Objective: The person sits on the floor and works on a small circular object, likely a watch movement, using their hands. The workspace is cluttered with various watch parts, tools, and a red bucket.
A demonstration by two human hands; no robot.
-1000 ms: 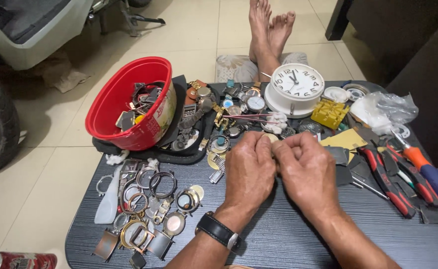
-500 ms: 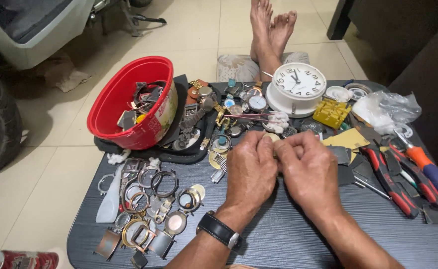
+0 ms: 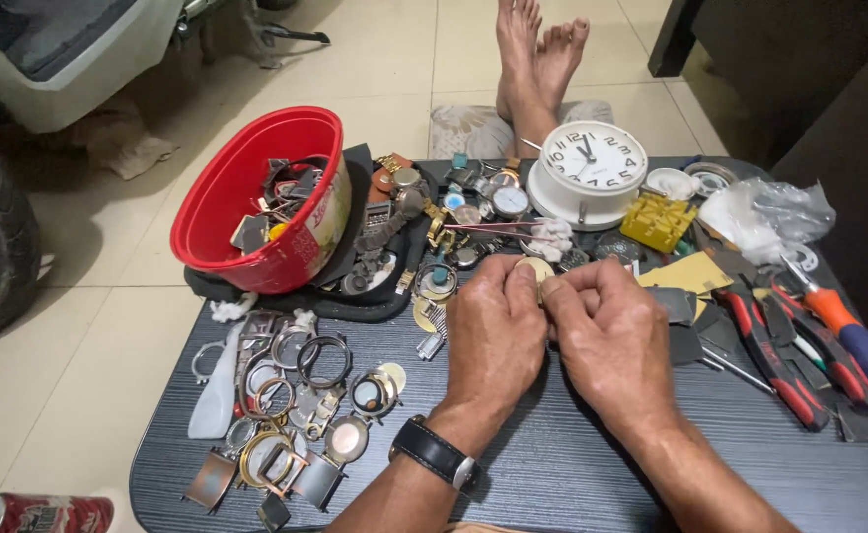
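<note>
My left hand and my right hand meet above the middle of a dark table, fingers curled together. Between their fingertips they pinch a small round pale watch part; most of it is hidden by the fingers. A black wristwatch is strapped on my left wrist. Just beyond the hands lies a heap of watches and watch parts on a black tray.
A red bowl of parts sits at the back left. Several watch cases and rings lie at the front left. A white clock, yellow holder, red pliers and orange screwdriver crowd the right. Bare feet rest beyond the table.
Both hands stay pressed together on the small part, with only slight finger movement. The view has shifted a little.
</note>
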